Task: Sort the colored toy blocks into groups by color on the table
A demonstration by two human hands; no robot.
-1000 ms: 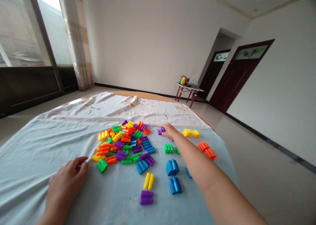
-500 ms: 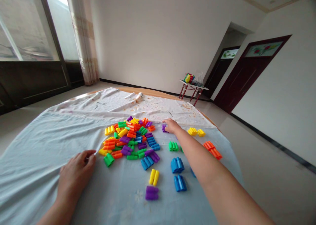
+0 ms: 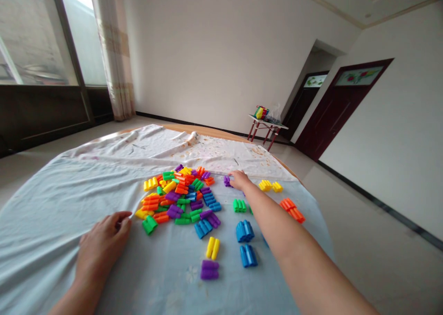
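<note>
My right hand (image 3: 239, 180) reaches far across the blue cloth. Its fingers are partly extended at the right side of a purple block (image 3: 226, 181) made of joined tubes, and its palm side is hidden. Below my right forearm's left edge lie a green block (image 3: 239, 206) and two blue blocks (image 3: 245, 231). My left hand (image 3: 106, 239) rests on the cloth, fingers loosely stretched forward, holding nothing visible. Nearest to it is a green block (image 3: 149, 224) at the edge of a mixed pile of coloured blocks (image 3: 182, 190).
Yellow blocks (image 3: 270, 186) and orange blocks (image 3: 292, 210) lie right of my right arm. A yellow block (image 3: 212, 248) and a purple two-tube block (image 3: 209, 270) lie near the front. A stained white cloth (image 3: 221, 149) covers the table's far part. A small side table (image 3: 268, 122) stands behind.
My right hand has shifted slightly right relative to the purple block, which shows more of its left side. The view has turned a little right. My left hand stays on the cloth.
</note>
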